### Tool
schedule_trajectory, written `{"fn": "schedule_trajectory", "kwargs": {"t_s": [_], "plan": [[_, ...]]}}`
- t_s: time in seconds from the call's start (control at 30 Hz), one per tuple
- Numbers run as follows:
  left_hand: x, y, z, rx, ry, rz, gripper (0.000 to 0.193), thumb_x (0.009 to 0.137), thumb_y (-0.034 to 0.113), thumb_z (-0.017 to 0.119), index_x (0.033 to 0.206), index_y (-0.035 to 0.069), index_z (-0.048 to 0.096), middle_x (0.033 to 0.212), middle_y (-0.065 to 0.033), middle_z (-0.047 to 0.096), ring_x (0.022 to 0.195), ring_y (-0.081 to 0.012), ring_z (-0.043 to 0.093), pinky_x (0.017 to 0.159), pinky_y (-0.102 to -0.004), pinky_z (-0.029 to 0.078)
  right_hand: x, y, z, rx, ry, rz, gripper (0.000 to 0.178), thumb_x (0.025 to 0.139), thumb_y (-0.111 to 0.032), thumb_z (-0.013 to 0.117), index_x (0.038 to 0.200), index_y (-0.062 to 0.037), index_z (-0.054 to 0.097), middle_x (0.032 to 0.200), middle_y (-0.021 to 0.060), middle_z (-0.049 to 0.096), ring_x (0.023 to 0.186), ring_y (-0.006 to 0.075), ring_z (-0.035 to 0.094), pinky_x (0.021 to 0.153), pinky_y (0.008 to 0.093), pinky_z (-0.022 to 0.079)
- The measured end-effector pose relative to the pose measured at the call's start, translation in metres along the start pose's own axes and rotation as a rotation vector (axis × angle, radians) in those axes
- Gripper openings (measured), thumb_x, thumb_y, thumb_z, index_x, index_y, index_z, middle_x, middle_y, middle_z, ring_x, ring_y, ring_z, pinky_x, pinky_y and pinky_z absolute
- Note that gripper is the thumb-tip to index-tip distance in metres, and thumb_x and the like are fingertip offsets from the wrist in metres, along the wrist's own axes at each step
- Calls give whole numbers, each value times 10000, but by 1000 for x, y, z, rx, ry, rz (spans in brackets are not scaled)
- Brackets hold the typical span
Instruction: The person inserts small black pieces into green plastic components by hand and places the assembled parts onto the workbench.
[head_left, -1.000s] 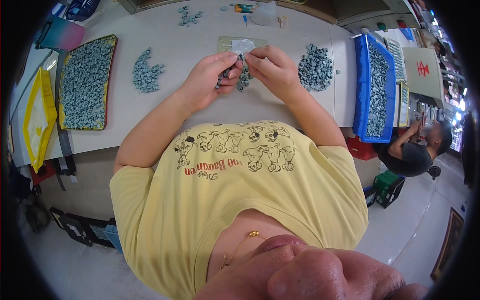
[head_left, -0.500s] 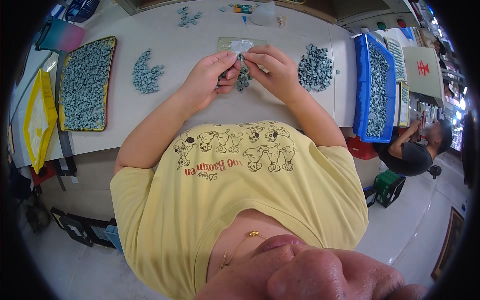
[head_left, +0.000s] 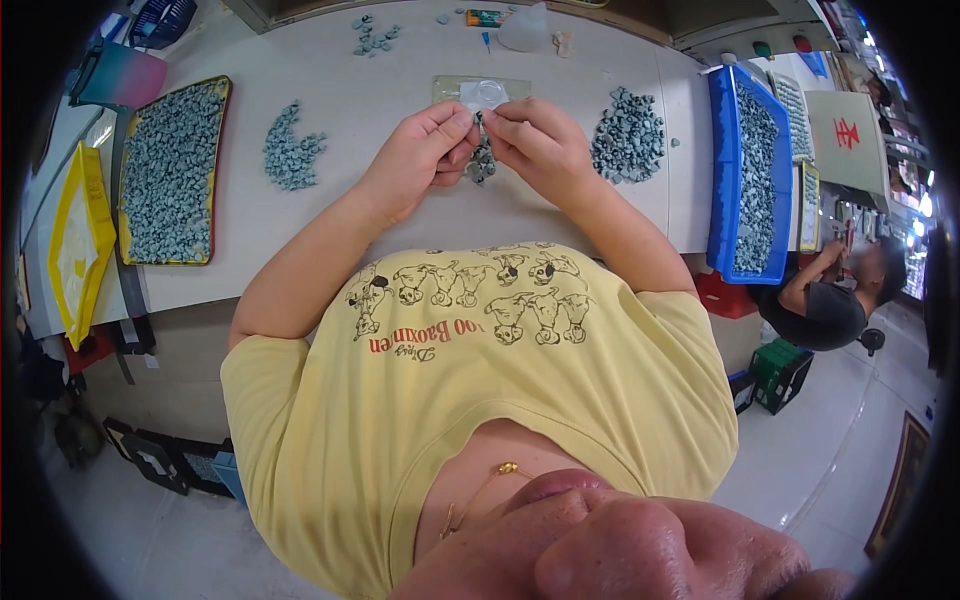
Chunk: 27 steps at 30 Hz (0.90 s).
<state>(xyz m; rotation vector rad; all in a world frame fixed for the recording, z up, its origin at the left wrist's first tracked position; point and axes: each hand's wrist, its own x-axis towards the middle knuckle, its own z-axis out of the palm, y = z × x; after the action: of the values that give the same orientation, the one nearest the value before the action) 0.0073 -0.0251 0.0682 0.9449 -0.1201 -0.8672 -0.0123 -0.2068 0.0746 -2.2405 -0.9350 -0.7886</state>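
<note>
Two hands of mine meet in the upper middle of the frame, above the desk point(head_left: 350, 90), their fingertips all but touching. My left hand point(head_left: 432, 148) is closed, its fingers curled in and its thumb pressed toward the forefinger, pinching a small dark stone point(head_left: 478, 118) at the tips; whether anything more sits in the palm I cannot tell. My right hand point(head_left: 545, 148) has thumb and forefinger drawn together right beside that stone, the other fingers bent, and I cannot tell whether it grips the stone too.

Just below my fingertips, between the hands, lies a small cluster of stones point(head_left: 482, 165), grey-green like the rest. Beyond my fingers is a pale flat sheet point(head_left: 452, 88) with a whitish round piece point(head_left: 485, 93) on it.

Left of centre I have a crescent-shaped heap point(head_left: 290, 150) of stones, and right of centre a rounder heap point(head_left: 628, 140); a few scattered stones point(head_left: 375, 38) lie near the top edge. At the upper left a red-and-yellow tray point(head_left: 212, 235) is covered with stones, with a yellow tray point(head_left: 97, 205) beside it. At the upper right a long blue bin point(head_left: 722, 190) holds more. Near the right edge sits a co-worker point(head_left: 825, 312) in a dark top.
</note>
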Motion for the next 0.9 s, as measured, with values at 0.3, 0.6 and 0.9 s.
{"fn": "schedule_trajectory", "kwargs": {"t_s": [0.3, 0.6, 0.9], "plan": [[-2, 5, 2, -146, -59, -62, 223, 948, 236, 429, 808, 70, 482, 649, 38, 373, 539, -64, 264, 452, -206, 229, 5, -7, 1, 184, 52, 292, 181, 660, 57, 677, 817, -26, 639, 804, 87, 632, 657, 176, 605, 536, 244, 484], [-2, 4, 0, -154, -95, -58, 216, 949, 224, 426, 807, 70, 480, 637, 41, 360, 541, -65, 255, 457, -205, 226, 0, -4, 1, 369, 24, 493, 152, 684, 60, 667, 812, -18, 643, 813, 62, 648, 687, 111, 594, 534, 204, 435], [0, 0, -1, -74, -87, 0, 226, 952, 229, 425, 800, 71, 478, 636, 49, 354, 533, -56, 247, 457, -199, 222, 0, -4, 3, 105, 78, 180, 191, 639, 52, 701, 799, -32, 639, 799, 83, 627, 645, 177, 608, 534, 236, 487]]}}
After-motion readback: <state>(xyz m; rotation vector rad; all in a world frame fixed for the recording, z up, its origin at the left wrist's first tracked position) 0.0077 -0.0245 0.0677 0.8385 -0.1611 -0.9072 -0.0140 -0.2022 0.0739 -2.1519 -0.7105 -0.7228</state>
